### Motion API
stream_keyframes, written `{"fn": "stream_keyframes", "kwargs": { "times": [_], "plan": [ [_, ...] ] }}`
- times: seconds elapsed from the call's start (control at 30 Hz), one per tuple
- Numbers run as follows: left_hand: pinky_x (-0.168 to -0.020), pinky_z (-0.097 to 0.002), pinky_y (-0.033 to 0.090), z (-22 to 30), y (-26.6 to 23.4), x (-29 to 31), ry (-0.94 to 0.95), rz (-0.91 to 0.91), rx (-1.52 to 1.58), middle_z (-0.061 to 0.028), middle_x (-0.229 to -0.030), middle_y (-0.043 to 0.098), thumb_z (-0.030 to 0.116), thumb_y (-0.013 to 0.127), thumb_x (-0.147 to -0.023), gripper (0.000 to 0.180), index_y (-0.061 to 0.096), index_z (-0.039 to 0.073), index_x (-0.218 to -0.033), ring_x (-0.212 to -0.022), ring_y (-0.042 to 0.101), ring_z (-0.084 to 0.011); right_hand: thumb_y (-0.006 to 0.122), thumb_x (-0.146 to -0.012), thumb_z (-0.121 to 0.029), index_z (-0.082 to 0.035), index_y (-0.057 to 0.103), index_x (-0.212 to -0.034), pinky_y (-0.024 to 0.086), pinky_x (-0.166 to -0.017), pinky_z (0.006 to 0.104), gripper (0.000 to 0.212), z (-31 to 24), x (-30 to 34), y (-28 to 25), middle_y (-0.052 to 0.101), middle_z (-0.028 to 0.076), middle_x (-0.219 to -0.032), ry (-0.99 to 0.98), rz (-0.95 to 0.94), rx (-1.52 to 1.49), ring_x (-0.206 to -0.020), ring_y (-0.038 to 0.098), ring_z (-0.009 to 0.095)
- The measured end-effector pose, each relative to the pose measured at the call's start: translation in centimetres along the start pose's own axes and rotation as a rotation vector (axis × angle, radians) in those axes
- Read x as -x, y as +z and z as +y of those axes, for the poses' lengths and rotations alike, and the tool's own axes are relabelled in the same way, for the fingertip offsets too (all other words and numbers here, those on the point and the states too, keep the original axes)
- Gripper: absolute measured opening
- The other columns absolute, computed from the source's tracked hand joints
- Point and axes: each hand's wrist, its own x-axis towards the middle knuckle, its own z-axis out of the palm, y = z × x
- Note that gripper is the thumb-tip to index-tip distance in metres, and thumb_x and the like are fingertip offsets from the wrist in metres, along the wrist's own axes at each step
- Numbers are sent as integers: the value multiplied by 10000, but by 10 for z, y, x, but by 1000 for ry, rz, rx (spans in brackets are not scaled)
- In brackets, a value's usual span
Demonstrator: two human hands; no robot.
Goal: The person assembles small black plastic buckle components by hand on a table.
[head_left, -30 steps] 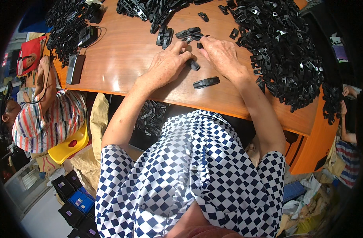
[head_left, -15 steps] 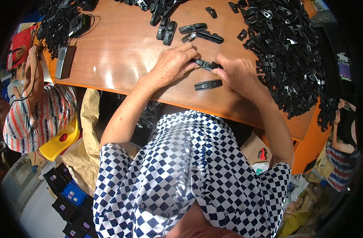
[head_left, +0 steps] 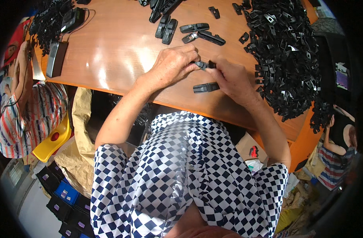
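The left hand [head_left: 175,64] and right hand [head_left: 234,79] hold a small, elongated black plastic piece [head_left: 201,64] between narrowly pinched fingers, over the brown wooden table [head_left: 118,51]. Its long axis runs roughly left to right, one end toward each hand; nearer the person, an elongated black plastic clip [head_left: 205,87] lies similarly.

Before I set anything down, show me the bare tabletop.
The widest bare patch of the table runs from the long box to the left hand; a smaller strip lies between the nearest black piece and the near edge. The right side is crowded by the heap of black parts.
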Motion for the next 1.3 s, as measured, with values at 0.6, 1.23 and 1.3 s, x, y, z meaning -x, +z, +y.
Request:
{"fn": "stream_keyframes", "kwargs": {
  "times": [0.6,1.23,1.3],
  "plan": [
    [-715,-389,547,-3,11,-1,-32,44,18,-48,-986,662,218,751,-832,218,683,73,-981,-858,677,-279,657,-930,-164,-16,540,-877,515,-647,500,197,14,1,-1,657,223,-760,-1,-46,69,-770,671,431],
    [-717,-396,545,-1,7,-3,-32,58,-2,-67,-938,658,212,746,-842,211,680,65,-978,-843,671,-288,640,-933,-169,-52,565,-968,544,-670,471,144,16,-8,13,668,185,-735,-92,-4,202,-775,687,398],
    [-723,-400,544,2,4,1,-65,57,-26,-71,-941,656,211,746,-840,219,680,68,-992,-854,668,-296,643,-927,-169,-49,574,-994,547,-674,463,153,13,-18,4,658,181,-723,-178,11,224,-789,687,391]
  ]
}}
